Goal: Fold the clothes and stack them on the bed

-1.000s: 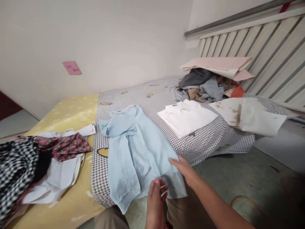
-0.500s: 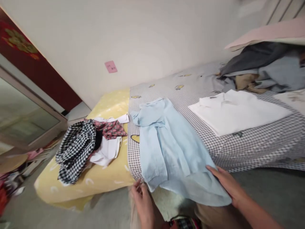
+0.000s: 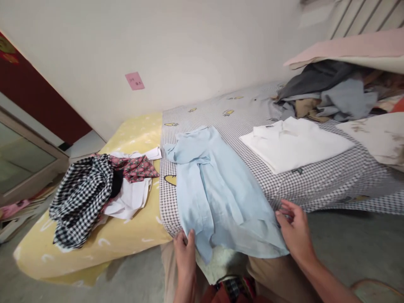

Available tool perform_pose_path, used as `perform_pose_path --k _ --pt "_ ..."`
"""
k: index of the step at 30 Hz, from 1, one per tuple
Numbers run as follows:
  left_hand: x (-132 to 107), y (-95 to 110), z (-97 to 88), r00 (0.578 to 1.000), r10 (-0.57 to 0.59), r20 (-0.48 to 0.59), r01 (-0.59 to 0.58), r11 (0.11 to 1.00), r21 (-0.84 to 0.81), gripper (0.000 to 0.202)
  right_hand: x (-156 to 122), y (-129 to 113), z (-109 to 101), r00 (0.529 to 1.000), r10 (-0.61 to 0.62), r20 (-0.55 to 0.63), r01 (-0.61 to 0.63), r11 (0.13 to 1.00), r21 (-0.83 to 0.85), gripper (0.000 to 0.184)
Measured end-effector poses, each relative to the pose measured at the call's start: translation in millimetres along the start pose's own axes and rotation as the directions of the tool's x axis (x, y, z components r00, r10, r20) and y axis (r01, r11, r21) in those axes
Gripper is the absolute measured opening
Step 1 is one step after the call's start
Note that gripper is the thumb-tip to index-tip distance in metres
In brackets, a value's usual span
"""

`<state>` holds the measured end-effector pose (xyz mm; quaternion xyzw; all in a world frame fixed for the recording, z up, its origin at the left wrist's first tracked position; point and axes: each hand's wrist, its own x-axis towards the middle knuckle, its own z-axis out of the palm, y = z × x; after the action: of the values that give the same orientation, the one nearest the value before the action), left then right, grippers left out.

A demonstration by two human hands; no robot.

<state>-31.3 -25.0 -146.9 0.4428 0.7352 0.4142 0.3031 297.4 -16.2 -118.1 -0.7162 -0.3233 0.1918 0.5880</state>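
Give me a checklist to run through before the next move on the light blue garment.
1. Light blue garment fully supported: not ok, its lower end overhangs the near edge of the checked sheet.
2. Garment smooth: not ok, folds run down its length.
3. Left hand gripping: cannot tell; it is at the lower left corner.
4. Right hand gripping: cannot tell; it is at the lower right edge.
5. White folded shirt clear of the garment: ok, sheet shows between them.
6. Black-and-white checked cloth clear of it: ok, apart on the yellow cover.
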Motion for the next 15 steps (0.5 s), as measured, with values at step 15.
perform_pose_path --k 15 --pt "-18 24 -8.0 0.925 -0.298 0.237 0.38 0.761 -0.526 0.042 -89 -52 107 0.426 0.307 0.851 -0.376 0.916 -0.142 0.041"
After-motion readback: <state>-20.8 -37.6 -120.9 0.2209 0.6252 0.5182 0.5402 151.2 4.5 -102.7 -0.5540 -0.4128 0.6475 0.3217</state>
